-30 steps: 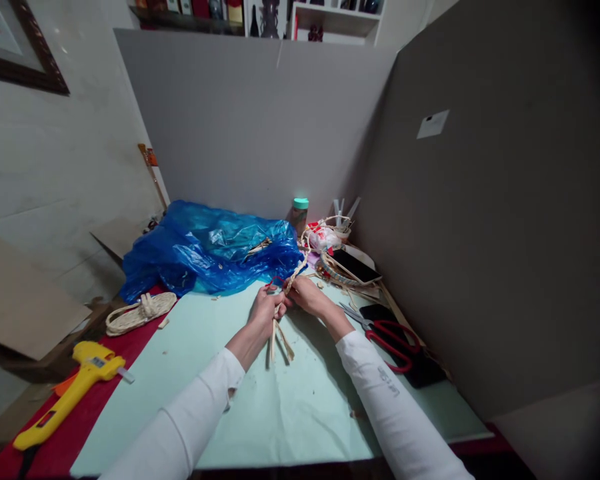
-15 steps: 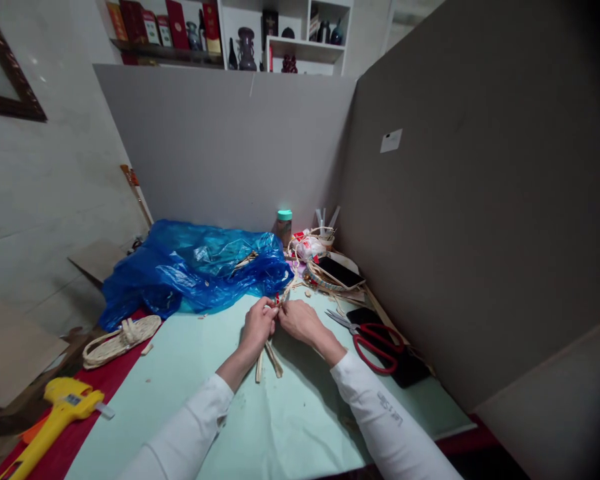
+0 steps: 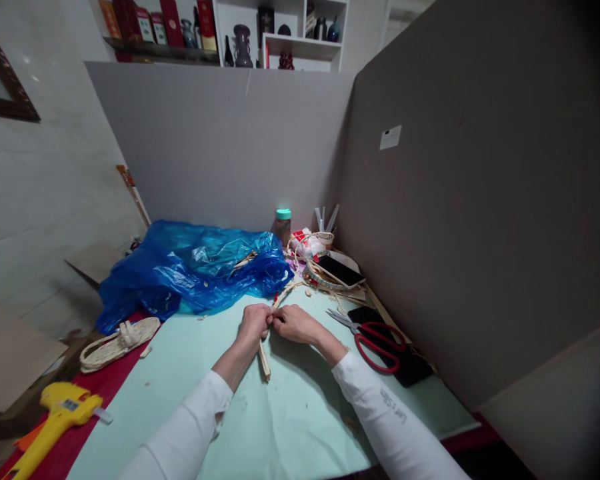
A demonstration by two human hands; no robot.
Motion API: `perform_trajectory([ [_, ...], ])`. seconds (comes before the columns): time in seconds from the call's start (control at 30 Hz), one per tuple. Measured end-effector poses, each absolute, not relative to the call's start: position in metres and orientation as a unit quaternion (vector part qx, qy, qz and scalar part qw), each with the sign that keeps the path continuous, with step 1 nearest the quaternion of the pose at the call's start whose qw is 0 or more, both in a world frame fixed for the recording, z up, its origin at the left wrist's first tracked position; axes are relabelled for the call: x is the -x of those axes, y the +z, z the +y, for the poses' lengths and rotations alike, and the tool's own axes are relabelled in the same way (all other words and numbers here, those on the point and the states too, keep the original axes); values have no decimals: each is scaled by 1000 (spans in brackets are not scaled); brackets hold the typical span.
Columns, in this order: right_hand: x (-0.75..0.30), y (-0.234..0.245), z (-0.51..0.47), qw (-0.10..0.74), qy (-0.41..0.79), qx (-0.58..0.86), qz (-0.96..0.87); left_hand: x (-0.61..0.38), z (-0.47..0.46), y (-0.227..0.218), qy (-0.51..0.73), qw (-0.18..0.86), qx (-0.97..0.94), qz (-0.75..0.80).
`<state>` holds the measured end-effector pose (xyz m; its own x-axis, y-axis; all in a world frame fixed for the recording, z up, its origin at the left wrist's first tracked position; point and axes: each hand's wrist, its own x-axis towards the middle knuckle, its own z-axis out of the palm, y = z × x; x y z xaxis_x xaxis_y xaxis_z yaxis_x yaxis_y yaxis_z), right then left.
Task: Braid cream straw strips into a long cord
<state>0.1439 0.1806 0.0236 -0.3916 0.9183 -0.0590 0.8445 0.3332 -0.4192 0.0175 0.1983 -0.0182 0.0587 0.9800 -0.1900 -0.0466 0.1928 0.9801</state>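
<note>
My left hand (image 3: 254, 324) and my right hand (image 3: 296, 324) meet over the pale green sheet, fingers closed and fingertips touching. Between them they pinch a bundle of straw strips (image 3: 264, 362), pale tan and flat. Its lower ends stick out below my left hand, toward me. Above the hands, a braided part of the straw with a bit of red on it reaches away toward the pile at the back. My fingers hide the middle of the strips. Red-handled scissors (image 3: 380, 347) lie to the right of my right hand, partly over a black phone-like object.
A blue plastic bag (image 3: 180, 273) spreads over the back left. A woven straw sandal (image 3: 120, 343) and a yellow glue gun (image 3: 63, 413) lie at left. A jar with a teal lid (image 3: 283, 227) and a phone (image 3: 341, 271) on a basket stand at the back. Grey panels enclose the table.
Both hands have drawn slightly closer to me along the straw. The loose ends, spread apart before, now lie together. More braided straw shows above the hands.
</note>
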Motion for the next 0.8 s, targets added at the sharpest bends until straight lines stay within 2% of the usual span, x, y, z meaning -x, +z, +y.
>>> perform_trajectory([
  [0.17,-144,17,186,81,223,553,-799,-16,197,-12,466,629,-399,478],
  [0.43,-138,14,187,107,239,513,-818,-11,197,-9,480,684,-350,423],
  [0.63,-156,30,185,110,260,458,-843,-11,197,-9,466,682,-372,423],
  [0.73,-158,40,178,131,221,442,-859,-14,195,-11,475,658,-394,432],
  [0.8,-150,47,170,137,147,478,-855,-16,194,-12,484,641,-408,435],
])
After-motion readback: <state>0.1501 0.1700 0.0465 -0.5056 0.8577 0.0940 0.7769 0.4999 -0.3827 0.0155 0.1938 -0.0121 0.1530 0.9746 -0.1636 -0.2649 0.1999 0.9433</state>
